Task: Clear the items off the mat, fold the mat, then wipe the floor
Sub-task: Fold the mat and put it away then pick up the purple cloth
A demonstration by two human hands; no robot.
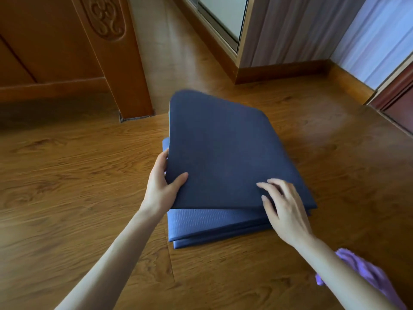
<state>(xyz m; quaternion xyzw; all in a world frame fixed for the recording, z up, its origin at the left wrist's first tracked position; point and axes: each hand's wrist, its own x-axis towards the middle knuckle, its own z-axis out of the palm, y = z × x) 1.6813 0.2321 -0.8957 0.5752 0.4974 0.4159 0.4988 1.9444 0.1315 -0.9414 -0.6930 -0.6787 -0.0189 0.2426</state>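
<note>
Left grip [162, 183] curled round the folded navy foam mat [225, 157] edge, right grip [285, 206] laid slack-fingered on top, ribbed lower layers, glossy wood-grain floor [67, 175], purple cloth [362, 271] lower right.

We see the dark blue mat [225, 153] folded into several stacked layers on the wooden floor [67, 175], its top layer lifted and tilted above the ribbed lower folds. A purple cloth [366, 274] lies on the floor near the mat's right corner.

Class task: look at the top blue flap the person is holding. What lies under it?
Under the top flap, more folded layers of the same blue mat show at the near edge, lying on the wooden floor. Anything between the layers is covered.
</note>
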